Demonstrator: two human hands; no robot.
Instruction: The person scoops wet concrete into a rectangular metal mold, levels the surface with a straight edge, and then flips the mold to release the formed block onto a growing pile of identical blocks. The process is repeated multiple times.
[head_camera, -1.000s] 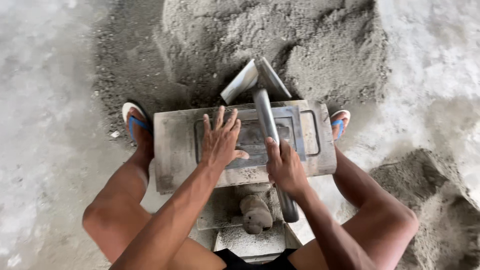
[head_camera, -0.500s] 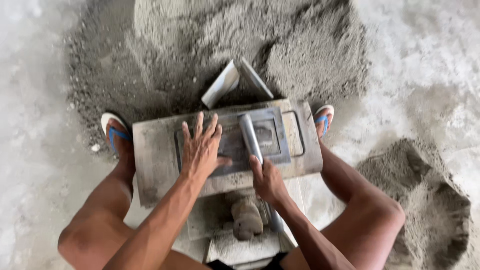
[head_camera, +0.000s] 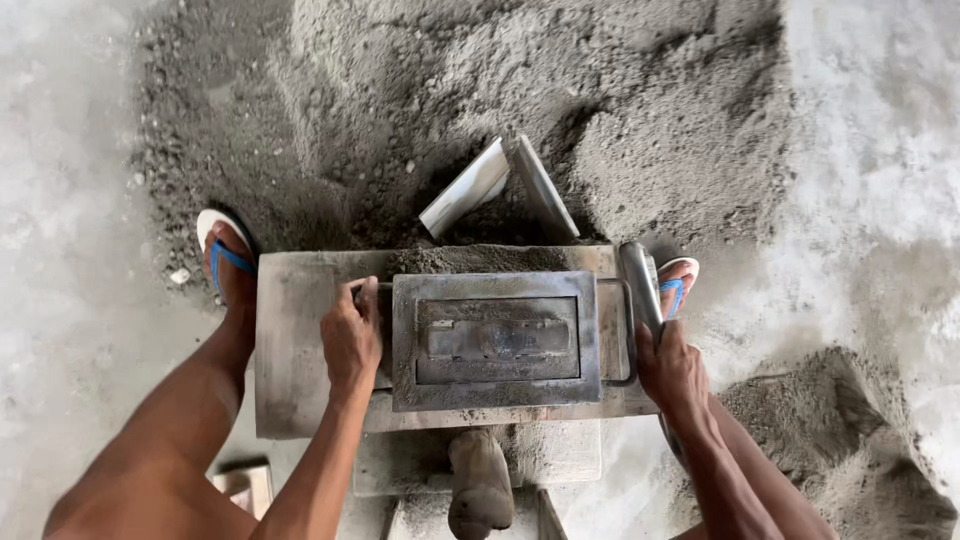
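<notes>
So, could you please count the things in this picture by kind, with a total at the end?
Hands: 2, the left hand on the mould's side handle, the right hand gripping the metal bar
Sandals, white with blue straps: 2
Metal block mould: 1
Metal bars: 1
Flat metal plates stuck in the sand pile: 2
Total: 8

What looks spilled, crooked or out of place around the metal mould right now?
A ridge of loose grey sand mix lies heaped on the flat metal plate along the far edge of the rectangular metal mould. The mould itself sits square. The left hand grips its side handle; the right hand holds a grey metal bar.
</notes>
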